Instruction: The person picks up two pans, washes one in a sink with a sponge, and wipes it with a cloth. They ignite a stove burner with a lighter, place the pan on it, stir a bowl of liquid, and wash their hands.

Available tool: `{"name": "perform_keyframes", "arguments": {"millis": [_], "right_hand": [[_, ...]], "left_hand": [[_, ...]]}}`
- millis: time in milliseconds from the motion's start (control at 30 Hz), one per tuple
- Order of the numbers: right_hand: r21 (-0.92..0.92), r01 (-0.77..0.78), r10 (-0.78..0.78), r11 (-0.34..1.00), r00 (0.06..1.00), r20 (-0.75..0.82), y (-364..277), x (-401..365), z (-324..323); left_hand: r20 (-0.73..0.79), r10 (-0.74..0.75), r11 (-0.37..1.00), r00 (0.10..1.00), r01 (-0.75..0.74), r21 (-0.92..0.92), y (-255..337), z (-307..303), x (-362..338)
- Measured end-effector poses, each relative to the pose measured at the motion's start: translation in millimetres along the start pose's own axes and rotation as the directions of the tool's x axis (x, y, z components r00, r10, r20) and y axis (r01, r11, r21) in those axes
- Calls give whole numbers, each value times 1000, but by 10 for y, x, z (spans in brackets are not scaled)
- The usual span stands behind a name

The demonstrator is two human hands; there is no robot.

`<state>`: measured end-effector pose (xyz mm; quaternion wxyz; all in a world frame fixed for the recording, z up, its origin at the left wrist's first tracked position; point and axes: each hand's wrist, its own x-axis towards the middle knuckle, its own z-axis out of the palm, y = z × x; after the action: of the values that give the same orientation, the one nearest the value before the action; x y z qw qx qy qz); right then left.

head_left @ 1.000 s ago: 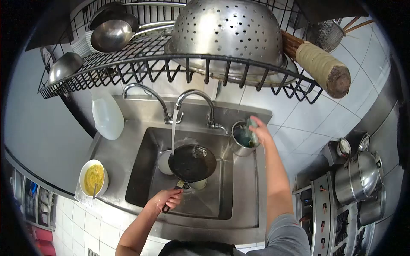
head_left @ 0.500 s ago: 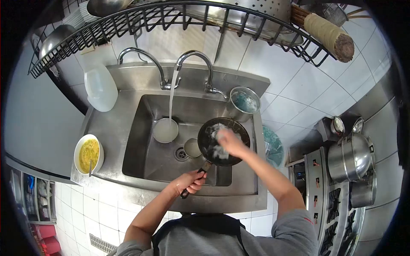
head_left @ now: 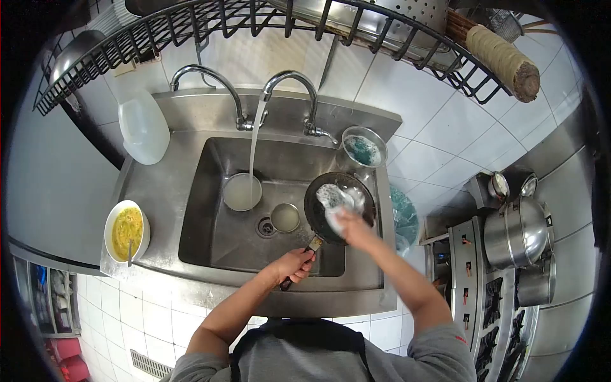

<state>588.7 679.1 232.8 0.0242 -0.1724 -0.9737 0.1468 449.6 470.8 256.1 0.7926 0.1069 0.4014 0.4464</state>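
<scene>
A dark frying pan (head_left: 317, 219) is tilted over the right side of the sink, with white suds on its inner face. My left hand (head_left: 294, 266) is wrapped round the pan's black handle. Over the pan, my right hand (head_left: 354, 228) is closed on a pale foamy pad, blurred by motion and partly hidden by suds. Left of the pan, a small metal bowl (head_left: 285, 218) stands on the sink floor. A larger metal bowl (head_left: 242, 192), holding cloudy water, sits under the running tap (head_left: 289, 75).
A metal container (head_left: 364, 151) with suds and something green stands at the sink's back right corner. On the left counter are a white bowl (head_left: 145, 239) of yellow food with a spoon and a translucent jug (head_left: 145, 130). A black wire rack (head_left: 254, 22) hangs above; a stove (head_left: 468, 274) stands right.
My right hand has moved slightly down and right across the pan, and the suds have shifted. My left hand and the handle have moved a little right. The view has shifted slightly.
</scene>
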Motion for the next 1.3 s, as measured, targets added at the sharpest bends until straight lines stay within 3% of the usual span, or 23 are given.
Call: {"name": "perform_keyframes", "arguments": {"millis": [100, 133, 233, 333, 433, 500, 533, 633, 667, 700, 767, 867, 967, 1033, 1100, 1133, 1233, 1267, 1300], "right_hand": [[145, 149, -132, 978, 984, -120, -241, 177, 120], [219, 67, -47, 973, 994, -99, -284, 335, 79], [-3, 20, -20, 1000, 982, -190, 108, 654, 14], [-160, -128, 101, 979, 981, -167, 352, 388, -150], [-272, -157, 151, 950, 988, -40, -92, -69, -270], [13, -175, 175, 985, 984, -36, -373, -102, -93], [13, -133, 134, 991, 986, -103, -370, -77, -24], [-97, -185, 196, 978, 974, 115, -304, -137, -251], [-196, -349, 374, 916, 922, 105, -406, -213, -494], [-395, -379, 445, 837, 891, 87, -256, -216, -508], [-318, -395, 342, 862, 916, -209, -22, -264, -512], [-321, -263, 96, 910, 886, -454, 308, 86, -358], [-222, -118, 3, 968, 888, -460, 213, 495, -215], [-133, 186, -224, 973, 895, -385, 41, 653, -207], [-129, 476, -493, 870, 831, -259, -163, 754, -207], [-2, 462, -451, 887, 864, -223, -211, 732, -276], [-30, 172, -174, 985, 973, -149, 109, 857, -456], [-69, 123, -135, 990, 969, -208, 187, 820, -524], [-65, 176, -187, 982, 953, -240, 119, 809, -439]], "left_hand": [[-28, -15, 996, 999, 18, 85, 35, 89, 4], [-45, -9, 993, 999, 14, 115, 56, 119, -17], [-73, 0, 996, 997, 6, 89, 11, 71, 35], [-80, 8, 997, 997, -1, 81, -46, 14, 47], [-100, 23, 996, 995, -13, 94, -29, 71, 98], [-114, 17, 996, 993, -6, 94, -62, 122, 105], [-116, 13, 995, 993, -1, 98, -56, 136, 94], [-118, 33, 994, 992, -21, 106, -30, 166, 61], [-119, 39, 994, 992, -26, 105, -55, 170, 43], [-107, 35, 994, 994, -23, 111, -64, 174, 32], [-89, 27, 993, 996, -16, 118, -82, 182, -7], [-84, -36, 972, 996, 54, 226, -19, 186, -102], [-111, -79, 964, 991, 105, 246, 37, 209, -151], [-161, -66, 941, 985, 115, 318, 128, 273, -211], [-186, -60, 920, 981, 127, 372, 180, 290, -207], [-194, -63, 911, 979, 136, 390, 200, 274, -211], [-219, -33, 910, 975, 120, 396, 156, 228, -216], [-225, -17, 914, 974, 107, 392, 121, 215, -204], [-221, -16, 916, 975, 103, 388, 94, 216, -183]]}}
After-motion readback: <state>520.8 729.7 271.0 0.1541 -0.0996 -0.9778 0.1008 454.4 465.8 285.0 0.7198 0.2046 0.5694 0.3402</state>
